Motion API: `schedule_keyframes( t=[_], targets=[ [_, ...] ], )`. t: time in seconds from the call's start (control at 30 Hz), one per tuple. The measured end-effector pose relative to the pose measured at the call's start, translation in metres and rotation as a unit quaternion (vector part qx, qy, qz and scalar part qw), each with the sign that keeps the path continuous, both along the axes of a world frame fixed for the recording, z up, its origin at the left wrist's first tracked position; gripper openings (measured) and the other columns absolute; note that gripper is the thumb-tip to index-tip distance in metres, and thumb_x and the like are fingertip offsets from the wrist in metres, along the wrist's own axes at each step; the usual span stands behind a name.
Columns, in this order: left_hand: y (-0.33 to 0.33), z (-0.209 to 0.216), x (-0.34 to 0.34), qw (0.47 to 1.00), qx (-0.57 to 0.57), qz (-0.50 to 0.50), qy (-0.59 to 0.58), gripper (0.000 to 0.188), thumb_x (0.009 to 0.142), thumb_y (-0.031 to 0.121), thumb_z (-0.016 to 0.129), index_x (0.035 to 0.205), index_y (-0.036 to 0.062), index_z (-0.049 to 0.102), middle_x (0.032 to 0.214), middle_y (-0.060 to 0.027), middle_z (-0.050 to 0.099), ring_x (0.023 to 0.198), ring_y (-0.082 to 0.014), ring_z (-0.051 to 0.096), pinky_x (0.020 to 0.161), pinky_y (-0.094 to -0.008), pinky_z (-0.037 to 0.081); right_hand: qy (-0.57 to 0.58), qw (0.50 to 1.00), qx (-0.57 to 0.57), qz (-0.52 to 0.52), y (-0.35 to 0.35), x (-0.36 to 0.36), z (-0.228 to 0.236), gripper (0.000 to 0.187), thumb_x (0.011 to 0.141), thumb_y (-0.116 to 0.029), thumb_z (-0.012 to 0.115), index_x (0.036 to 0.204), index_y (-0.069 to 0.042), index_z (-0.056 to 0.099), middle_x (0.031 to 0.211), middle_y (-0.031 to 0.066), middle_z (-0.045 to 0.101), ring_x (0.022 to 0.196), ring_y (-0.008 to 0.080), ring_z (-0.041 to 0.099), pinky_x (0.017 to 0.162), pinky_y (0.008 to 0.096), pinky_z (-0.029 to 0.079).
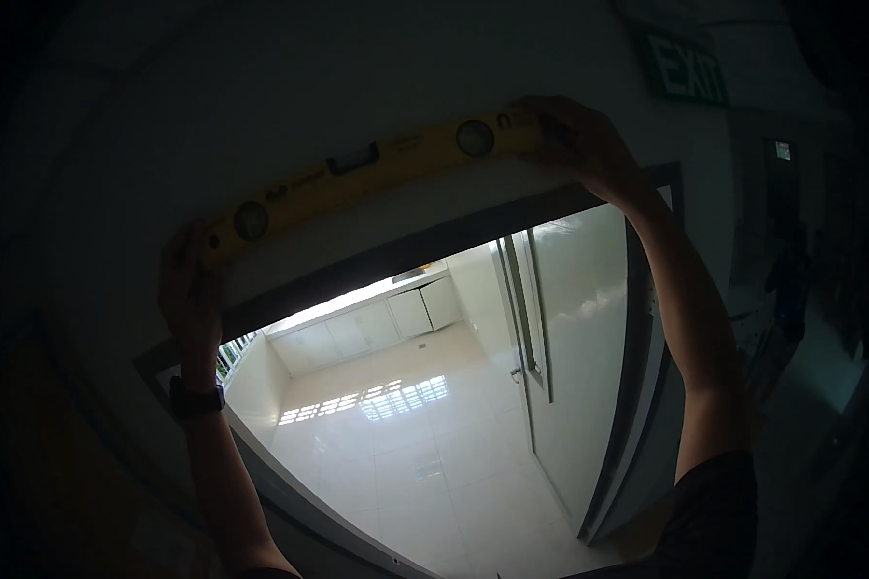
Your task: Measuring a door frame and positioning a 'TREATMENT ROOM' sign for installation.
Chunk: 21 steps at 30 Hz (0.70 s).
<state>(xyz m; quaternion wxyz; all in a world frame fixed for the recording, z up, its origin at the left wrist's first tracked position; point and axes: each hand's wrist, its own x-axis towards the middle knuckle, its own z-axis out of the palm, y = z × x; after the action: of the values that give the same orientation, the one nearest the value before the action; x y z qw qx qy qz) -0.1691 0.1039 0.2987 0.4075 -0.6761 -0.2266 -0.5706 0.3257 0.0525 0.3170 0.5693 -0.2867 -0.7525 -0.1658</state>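
Observation:
Both my arms are raised, holding a long yellow spirit level (396, 159) against the dark wall above a doorway. Its left end is gripped by my left hand (188, 289), which has a dark band on the wrist. My right hand (589, 145) closes round the other end, fingers over the top edge. Round vials show near both ends of the level, and a longer vial sits at the middle of its top edge. In this view the level slants up to the right, roughly along the dark door frame (434, 241) below it.
A pale door (579, 338) with a long handle stands open on the right. Beyond the doorway lie a shiny tiled floor (406, 463) and low white cabinets (367, 328). A green sign (686, 72) hangs at upper right. Another person (787, 299) stands in the dim area at right.

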Motion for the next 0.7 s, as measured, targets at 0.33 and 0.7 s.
schedule_keyframes(
  t=[0.33,0.7],
  targets=[
    [0.0003,-0.0003,0.0000,0.999,-0.017,-0.027,-0.004,0.054,0.079,-0.001,0.067,0.132,0.0079,0.061,0.132,-0.0143,0.057,0.123,-0.0297,0.055,0.104,-0.0392,0.045,0.014,1.000,-0.007,0.014,0.0023,0.0015,-0.0001,0.056,0.080,-0.011,0.080,0.131,-0.007,0.058,0.122,0.0117,0.063,0.117,0.0223,0.061,0.101,0.0358,0.052],
    [-0.0022,-0.0010,0.0027,0.999,-0.002,-0.034,0.001,0.058,0.077,-0.008,0.068,0.132,0.0078,0.061,0.131,-0.0116,0.058,0.122,-0.0258,0.057,0.103,-0.0353,0.048,0.012,1.000,-0.021,0.001,0.0028,0.0005,0.0013,0.058,0.081,-0.010,0.079,0.134,-0.005,0.056,0.125,0.0101,0.062,0.117,0.0188,0.059,0.102,0.0318,0.048]
  ],
)
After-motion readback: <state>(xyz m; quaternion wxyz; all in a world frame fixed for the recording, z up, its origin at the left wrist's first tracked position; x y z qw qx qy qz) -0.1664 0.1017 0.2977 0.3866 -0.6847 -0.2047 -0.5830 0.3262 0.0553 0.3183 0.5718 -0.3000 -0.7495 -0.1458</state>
